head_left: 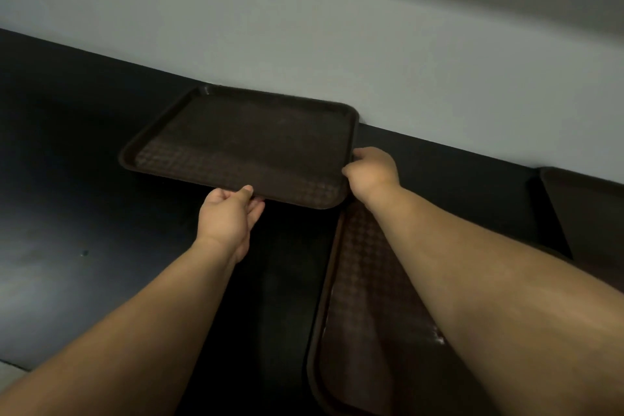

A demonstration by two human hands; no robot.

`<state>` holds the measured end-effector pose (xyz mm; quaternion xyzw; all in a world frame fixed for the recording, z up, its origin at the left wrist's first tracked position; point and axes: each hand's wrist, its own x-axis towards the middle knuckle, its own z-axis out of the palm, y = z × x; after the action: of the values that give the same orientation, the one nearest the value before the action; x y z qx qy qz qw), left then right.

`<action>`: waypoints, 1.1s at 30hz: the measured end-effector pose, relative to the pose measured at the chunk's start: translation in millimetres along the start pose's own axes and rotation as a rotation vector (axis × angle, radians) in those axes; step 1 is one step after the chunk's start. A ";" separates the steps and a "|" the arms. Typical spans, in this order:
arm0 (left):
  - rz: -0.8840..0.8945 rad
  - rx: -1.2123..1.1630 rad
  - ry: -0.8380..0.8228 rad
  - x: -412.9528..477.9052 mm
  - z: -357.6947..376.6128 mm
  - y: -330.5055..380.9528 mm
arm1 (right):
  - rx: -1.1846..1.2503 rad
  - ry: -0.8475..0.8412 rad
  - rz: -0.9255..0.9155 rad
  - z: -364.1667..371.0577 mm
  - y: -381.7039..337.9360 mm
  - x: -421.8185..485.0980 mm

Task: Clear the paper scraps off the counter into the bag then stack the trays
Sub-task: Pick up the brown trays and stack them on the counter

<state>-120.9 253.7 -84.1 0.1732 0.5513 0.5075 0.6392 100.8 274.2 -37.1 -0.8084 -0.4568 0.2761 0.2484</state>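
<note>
Our left hand (229, 213) pinches the dark-brown textured plastic tray (243, 142) by its near rim; right hand (371, 172) curls round its side. We lift level.

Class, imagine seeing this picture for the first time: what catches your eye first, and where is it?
A dark brown tray fills mid-frame near the wall, the left grip holding its near edge and the right grip its right edge. A second tray lies on the black counter under the right forearm; a third tray peeks in at far right.
</note>
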 end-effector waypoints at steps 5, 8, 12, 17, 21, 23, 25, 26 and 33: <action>0.073 -0.058 0.016 -10.3 7.4 22.2 | 0.309 -0.004 0.015 -5.3 -1.9 -18.7; 0.099 -0.058 -0.016 -25.0 11.3 30.1 | 0.566 0.040 0.105 -15.2 -1.3 -34.7; 0.134 -0.056 -0.090 -66.8 23.8 24.2 | 0.855 0.069 0.255 -40.2 9.5 -51.9; 0.194 0.028 -0.227 -123.1 37.4 21.1 | 0.938 0.104 0.238 -90.9 38.7 -80.2; 0.195 -0.161 -0.182 -142.1 30.7 21.3 | 0.992 0.109 0.221 -141.5 76.1 -113.5; 0.185 -0.267 -0.061 -140.6 18.5 28.1 | 1.019 0.126 0.205 -165.3 98.6 -132.9; 0.164 -0.269 -0.005 -141.7 7.5 33.2 | 1.045 0.155 0.229 -185.1 125.0 -150.7; 0.147 -0.236 -0.002 -143.8 3.6 33.8 | 1.050 0.163 0.251 -192.7 139.7 -157.9; 0.058 0.142 -0.075 -173.2 14.2 11.9 | 1.017 0.139 0.311 -229.1 221.3 -200.2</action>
<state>-92.6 118.1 21.5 0.2530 0.5565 0.4786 0.6303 302.0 -37.0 28.1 -0.6606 -0.1225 0.4419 0.5944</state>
